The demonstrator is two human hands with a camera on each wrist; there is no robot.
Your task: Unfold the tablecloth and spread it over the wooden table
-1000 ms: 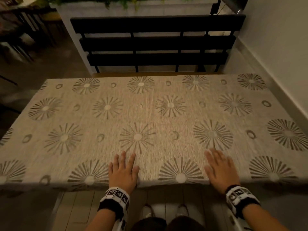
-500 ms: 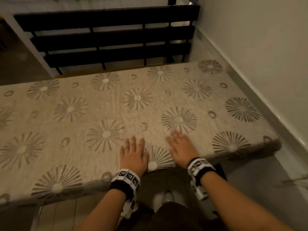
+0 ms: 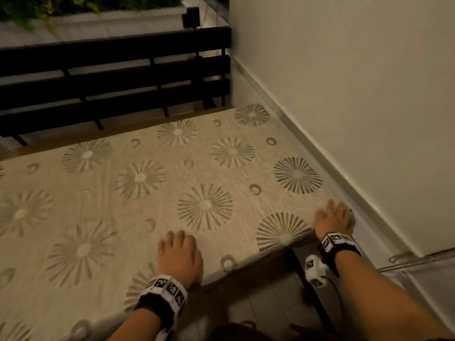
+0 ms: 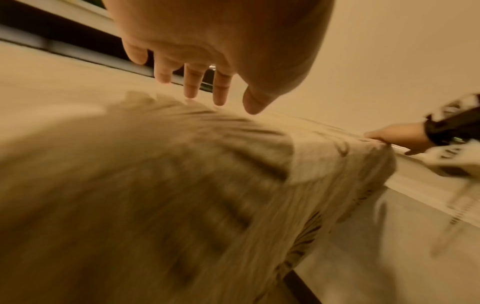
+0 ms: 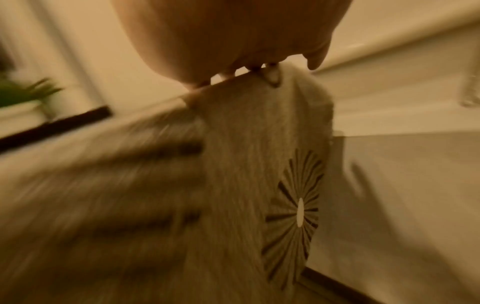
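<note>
The beige tablecloth (image 3: 147,193) with sunburst prints lies unfolded over the wooden table, whose bare wood shows only as a strip (image 3: 73,141) along the far edge. My left hand (image 3: 178,254) lies flat on the cloth near the front edge, fingers straight (image 4: 192,82). My right hand (image 3: 332,217) rests on the cloth's near right corner, holding nothing. In the right wrist view the cloth (image 5: 233,164) hangs down over that corner below my fingertips (image 5: 271,77). Both wrist views are blurred.
A black slatted bench (image 3: 110,77) stands behind the table's far edge. A white wall (image 3: 344,94) with a skirting ledge runs close along the table's right side. A planter with greenery (image 3: 98,18) sits beyond the bench. Tiled floor (image 3: 270,308) lies below the front edge.
My right hand slid right along the front edge to the near right corner. The left hand followed to the right, and the head view swung right with them.
</note>
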